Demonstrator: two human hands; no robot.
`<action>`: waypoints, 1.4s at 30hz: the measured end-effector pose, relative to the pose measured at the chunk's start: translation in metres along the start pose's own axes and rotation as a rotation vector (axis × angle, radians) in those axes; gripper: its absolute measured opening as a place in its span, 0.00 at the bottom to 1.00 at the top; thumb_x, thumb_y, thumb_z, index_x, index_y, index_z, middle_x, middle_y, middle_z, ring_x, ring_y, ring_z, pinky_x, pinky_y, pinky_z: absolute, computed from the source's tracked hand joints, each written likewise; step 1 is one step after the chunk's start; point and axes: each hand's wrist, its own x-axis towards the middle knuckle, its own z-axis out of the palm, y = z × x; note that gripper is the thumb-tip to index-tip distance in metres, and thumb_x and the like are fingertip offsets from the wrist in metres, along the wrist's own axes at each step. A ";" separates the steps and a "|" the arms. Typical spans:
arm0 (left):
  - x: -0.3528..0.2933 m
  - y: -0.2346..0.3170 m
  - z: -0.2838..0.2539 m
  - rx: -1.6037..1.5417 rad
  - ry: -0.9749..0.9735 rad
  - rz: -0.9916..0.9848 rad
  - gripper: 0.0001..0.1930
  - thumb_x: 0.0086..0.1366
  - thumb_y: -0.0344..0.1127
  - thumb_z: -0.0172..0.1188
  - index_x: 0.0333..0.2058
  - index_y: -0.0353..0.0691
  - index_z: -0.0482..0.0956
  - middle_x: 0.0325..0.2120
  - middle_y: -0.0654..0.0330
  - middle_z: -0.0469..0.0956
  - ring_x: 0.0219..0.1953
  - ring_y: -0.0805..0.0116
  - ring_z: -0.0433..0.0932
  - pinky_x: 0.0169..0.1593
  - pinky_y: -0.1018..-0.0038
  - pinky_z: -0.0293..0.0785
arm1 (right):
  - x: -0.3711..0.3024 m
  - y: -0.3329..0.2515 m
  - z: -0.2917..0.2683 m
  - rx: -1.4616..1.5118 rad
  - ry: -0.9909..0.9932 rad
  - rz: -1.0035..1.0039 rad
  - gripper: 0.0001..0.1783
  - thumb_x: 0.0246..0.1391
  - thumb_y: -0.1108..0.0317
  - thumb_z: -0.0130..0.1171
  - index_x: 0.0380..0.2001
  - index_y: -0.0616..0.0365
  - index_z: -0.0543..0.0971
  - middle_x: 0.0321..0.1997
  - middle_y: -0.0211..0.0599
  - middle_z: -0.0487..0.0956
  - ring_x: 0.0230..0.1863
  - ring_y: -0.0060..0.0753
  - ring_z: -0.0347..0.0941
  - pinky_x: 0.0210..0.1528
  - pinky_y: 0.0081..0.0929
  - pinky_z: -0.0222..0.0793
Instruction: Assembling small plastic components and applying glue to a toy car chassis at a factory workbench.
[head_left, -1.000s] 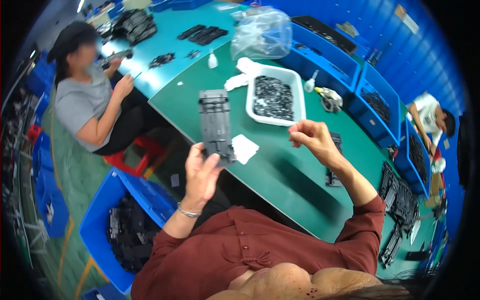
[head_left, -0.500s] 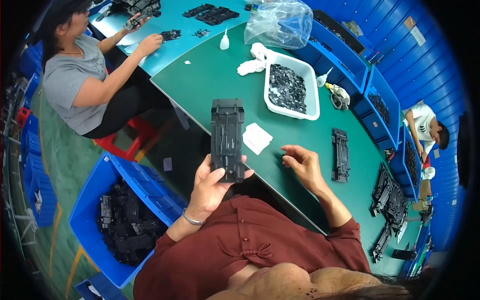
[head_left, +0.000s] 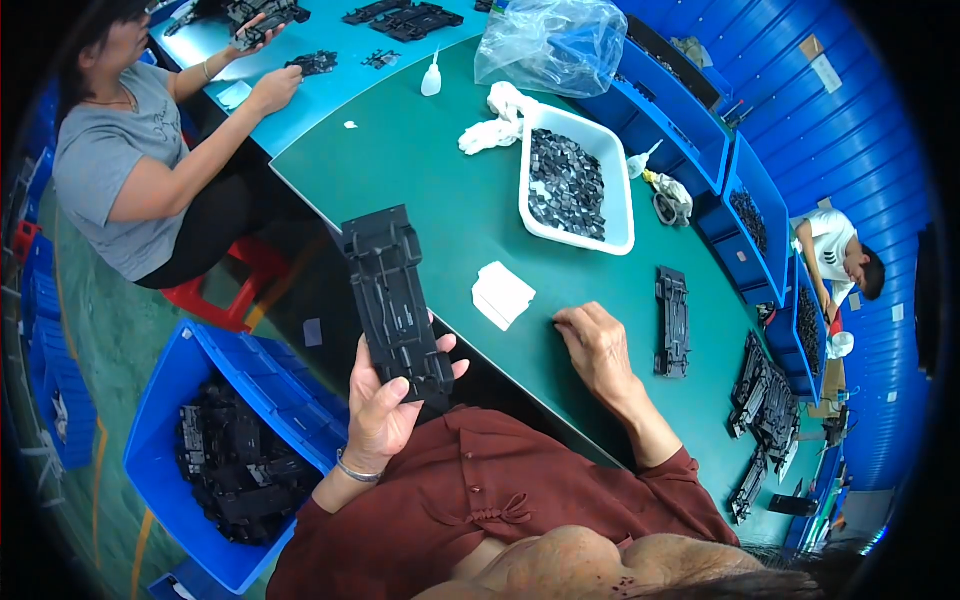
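My left hand [head_left: 380,405] grips the near end of a long black plastic chassis part [head_left: 390,300], thumb on top and fingertips showing at its far side. The part is tilted, its far end pointing away and to the left over the table's edge. My right hand [head_left: 597,350] rests on the green table with its fingers curled together and pointing down; whatever they may hold is hidden. Left of that hand lies a white piece of paper [head_left: 502,295]. A second black chassis part [head_left: 673,322] lies on the table to the right of my right hand.
A white tub [head_left: 628,225] of small black pieces stands beyond my hands, with a white glove [head_left: 492,135] beside it. Blue bins [head_left: 750,255] line the right side. At lower left stands a blue crate [head_left: 150,430] of black parts. A co-worker [head_left: 120,170] sits at left.
The chassis part in my left hand has swung left and tilted, moving closer to the crate. My right hand has turned over, its fingers now curled downward onto the table.
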 end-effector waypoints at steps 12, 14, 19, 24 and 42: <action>0.006 -0.009 -0.017 0.114 0.026 0.102 0.34 0.66 0.25 0.60 0.66 0.37 0.52 0.59 0.45 0.68 0.65 0.44 0.70 0.62 0.34 0.71 | 0.002 -0.011 -0.006 -0.020 -0.072 0.020 0.07 0.47 0.79 0.67 0.31 0.60 0.82 0.31 0.39 0.80 0.33 0.44 0.77 0.34 0.37 0.73; 0.007 -0.010 -0.019 0.122 0.035 0.100 0.34 0.66 0.26 0.60 0.66 0.37 0.52 0.59 0.45 0.68 0.64 0.44 0.70 0.61 0.34 0.71 | 0.002 -0.010 -0.007 0.008 -0.075 0.035 0.07 0.46 0.79 0.68 0.30 0.61 0.82 0.30 0.39 0.80 0.32 0.44 0.77 0.34 0.37 0.73; 0.008 -0.010 -0.027 0.170 0.044 0.132 0.35 0.66 0.28 0.62 0.66 0.37 0.52 0.58 0.46 0.69 0.63 0.44 0.72 0.60 0.36 0.73 | 0.005 -0.010 -0.009 -0.057 -0.112 -0.071 0.09 0.46 0.80 0.67 0.33 0.62 0.81 0.33 0.41 0.80 0.33 0.46 0.76 0.34 0.37 0.72; 0.009 -0.006 -0.028 0.168 0.035 0.118 0.35 0.65 0.27 0.61 0.66 0.37 0.51 0.58 0.45 0.68 0.63 0.43 0.72 0.60 0.37 0.74 | 0.008 -0.016 -0.012 -0.149 -0.201 -0.130 0.10 0.47 0.82 0.64 0.35 0.61 0.78 0.32 0.41 0.77 0.33 0.47 0.74 0.34 0.38 0.71; 0.010 -0.004 -0.037 0.213 0.006 0.160 0.36 0.66 0.24 0.58 0.67 0.35 0.48 0.60 0.43 0.67 0.63 0.40 0.71 0.61 0.39 0.73 | 0.079 -0.029 0.013 -0.103 0.001 -0.183 0.12 0.41 0.84 0.67 0.32 0.61 0.79 0.30 0.39 0.77 0.30 0.43 0.73 0.31 0.36 0.70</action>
